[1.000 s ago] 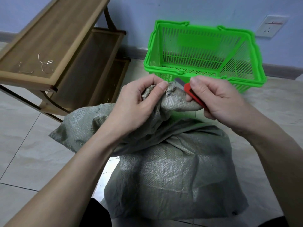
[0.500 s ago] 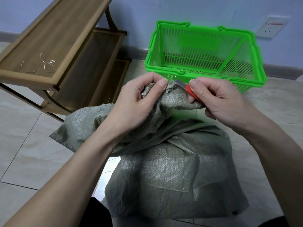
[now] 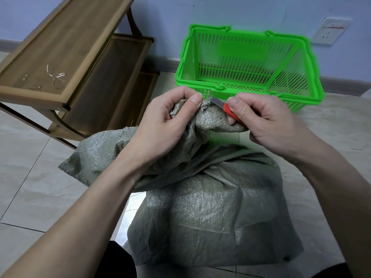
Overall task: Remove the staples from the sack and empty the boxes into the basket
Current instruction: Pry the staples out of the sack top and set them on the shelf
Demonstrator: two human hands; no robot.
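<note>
Sack [image 3: 210,207] sits on tiled floor [image 3: 30,167], near side of green basket [image 3: 249,63]; mouth bunched, closed. Left hand [image 3: 166,125] pinches gathered fabric; right hand [image 3: 267,121] grips red-handled blade [image 3: 222,105] at staple [image 3: 204,106]. Risk: blade slips toward left fingers [image 3: 195,101], or cuts weave. Wooden shelf [image 3: 66,49] left holds pulled staples [image 3: 54,77].

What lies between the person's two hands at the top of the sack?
In the head view, the left hand and right hand flank the sack bunched mouth and the red-handled tool's metal blade.
</note>
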